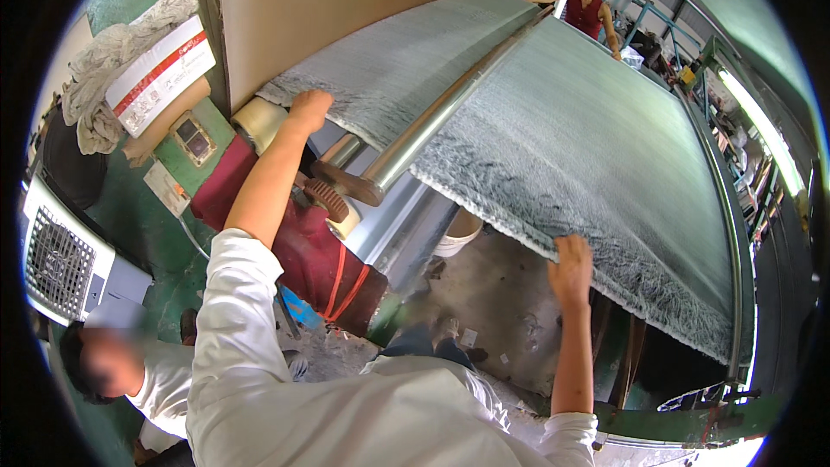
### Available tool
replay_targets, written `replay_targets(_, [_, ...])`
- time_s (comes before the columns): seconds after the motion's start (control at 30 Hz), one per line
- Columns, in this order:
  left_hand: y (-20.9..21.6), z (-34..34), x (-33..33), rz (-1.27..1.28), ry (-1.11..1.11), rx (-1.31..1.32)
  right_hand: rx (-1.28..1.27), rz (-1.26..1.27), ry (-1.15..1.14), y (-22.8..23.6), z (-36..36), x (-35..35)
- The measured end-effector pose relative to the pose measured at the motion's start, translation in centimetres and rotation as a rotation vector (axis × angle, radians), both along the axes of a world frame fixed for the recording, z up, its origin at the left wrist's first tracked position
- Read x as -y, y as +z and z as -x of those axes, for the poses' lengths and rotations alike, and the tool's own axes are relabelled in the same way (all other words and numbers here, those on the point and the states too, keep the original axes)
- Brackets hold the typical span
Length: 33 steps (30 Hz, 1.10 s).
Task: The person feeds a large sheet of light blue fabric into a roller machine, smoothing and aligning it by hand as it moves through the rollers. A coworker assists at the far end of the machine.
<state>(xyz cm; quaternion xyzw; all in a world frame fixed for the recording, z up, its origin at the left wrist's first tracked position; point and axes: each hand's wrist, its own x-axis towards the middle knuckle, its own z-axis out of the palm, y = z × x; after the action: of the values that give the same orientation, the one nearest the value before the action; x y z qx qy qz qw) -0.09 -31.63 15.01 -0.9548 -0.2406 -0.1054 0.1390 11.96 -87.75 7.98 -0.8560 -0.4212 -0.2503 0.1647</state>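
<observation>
A wide sheet of grey-green plush fabric [596, 138] stretches over a metal roller [467, 91] and away from me. Its near edge is shaggy and darker. At the upper left, my left hand [312, 110] is closed on the fabric's edge, beyond the roller. My right hand [572, 272] grips the same fabric along its near edge, right of the roller, with the fingers curled over the border. Below the roller's near end sits a brown toothed gear [326, 199].
A person in a red top [585, 13] stands at the fabric's far side. Another person [160, 380] is at my lower left. Dark red cloth [303, 268] with orange cord covers the machine's side. A white bucket [458, 232] stands below the fabric; a grey fan unit [69, 251] is left.
</observation>
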Motion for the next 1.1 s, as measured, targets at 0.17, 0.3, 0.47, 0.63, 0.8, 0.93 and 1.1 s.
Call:
replay_targets(0.17, [1.1,-0.6,2.6,0.02,-0.24,0.165,0.124,-0.11,-0.499,0.6,-4.2,10.2])
replay_targets(0.3, [1.4,-1.2,3.0,0.078,-0.345,0.277,0.049,-0.109,-0.561,-6.4,-5.9,14.8])
replay_targets(0.47, [0.5,-0.5,0.9,0.043,-0.041,0.01,-0.099,0.059,-0.656,-9.0,-3.6,9.8])
replay_targets(0.63, [0.7,-0.5,1.5,0.034,0.032,0.056,-0.114,0.039,-0.612,-9.4,-2.9,7.8])
replay_targets(0.8, [0.4,-0.4,1.2,-0.04,-0.178,0.197,-0.144,0.014,-0.538,-9.9,-2.0,5.3])
replay_targets(0.93, [1.5,-0.4,2.3,0.051,-0.128,0.144,-0.128,0.001,-0.52,-10.1,-1.9,4.1])
replay_targets(1.1, [0.7,-0.3,1.9,0.027,-0.137,0.182,-0.137,0.003,-0.481,-9.0,-1.7,2.8])
